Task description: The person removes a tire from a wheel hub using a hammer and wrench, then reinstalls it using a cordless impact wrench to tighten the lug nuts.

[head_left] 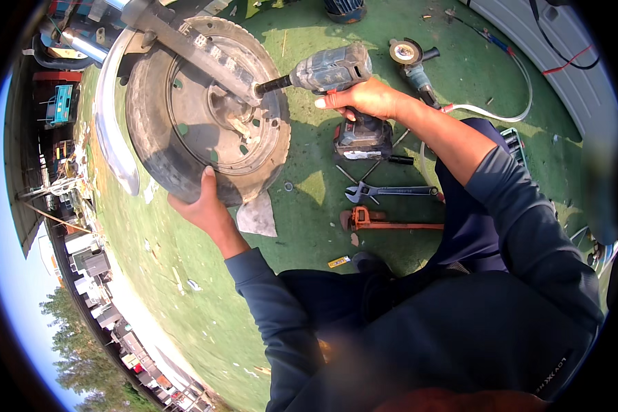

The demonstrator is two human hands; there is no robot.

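Both Hands Occupied: One at the Wheel, One on the Power Tool

At the left, I see a curved chrome mudguard beside a dusty wheel. The wheel leans over the green floor, and a metal fork leg crosses over its upper face toward the hub.

The left hand is at the near edge of the tyre. Its thumb lies on the side wall and points to the rim, so the tyre sits between this thumb and the other fingers; these are mostly hidden, and I cannot tell how firmly they press. Just to the right of this hand, a pale cloth lies partly by the tyre.

Further right, a dark socket reaches the lower end of the fork leg; it seems to touch there. It belongs to the impact wrench, whose handle is inside the closed right hand. The thumb stretches along the tool toward the socket, while the other fingers wrap under the handle, above the battery.

Nearer to the person lie an adjustable wrench and an orange pipe wrench, side by side, apart from both hands. Beyond the right hand rests an angle grinder.
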